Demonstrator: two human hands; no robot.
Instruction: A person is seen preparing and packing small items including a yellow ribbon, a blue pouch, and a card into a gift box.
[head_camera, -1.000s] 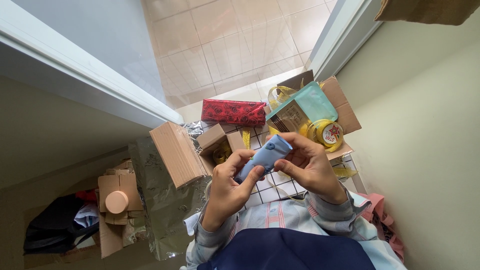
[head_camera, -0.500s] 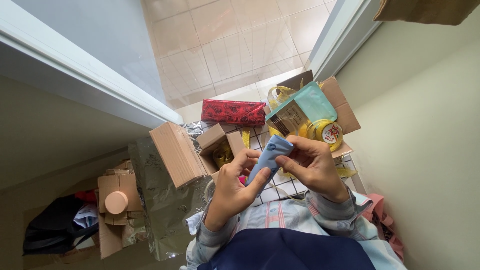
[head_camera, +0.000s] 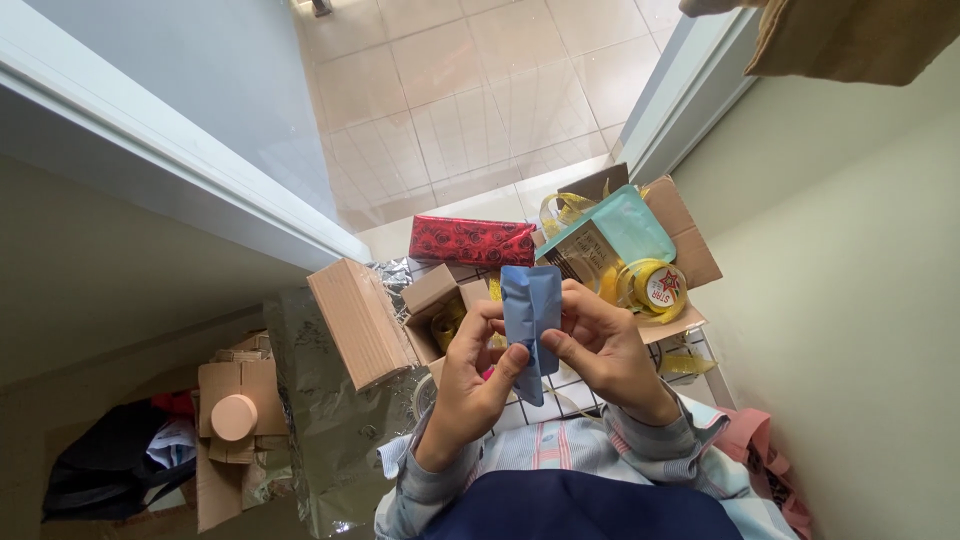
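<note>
Blue paper-wrapped flat packet (head_camera: 531, 315) stands nearly upright between both hands, held up above a white wire-grid rack (head_camera: 575, 392) and in front of the person's chest. Left hand (head_camera: 470, 385) pinches its lower left edge with thumb and forefinger, while the right hand (head_camera: 605, 350) grips the right edge, fingers curled round the back; both are closed on the packet, set close together with only its width between them. Behind it sit a small open cardboard box (head_camera: 440, 305) with yellow filling, a glossy red rose-patterned parcel (head_camera: 470, 240), a teal-lidded box (head_camera: 610, 235) and a yellow roll of tape (head_camera: 655, 288). A plain wooden block (head_camera: 360, 320) leans on crinkled silver foil (head_camera: 320, 430) to the left. From where I stand, the grip looks light and only at the edges, so the packet could slip or twist out and drop onto the rack, and a hard pinch might crease or tear the thin blue wrapping at its folds.
</note>
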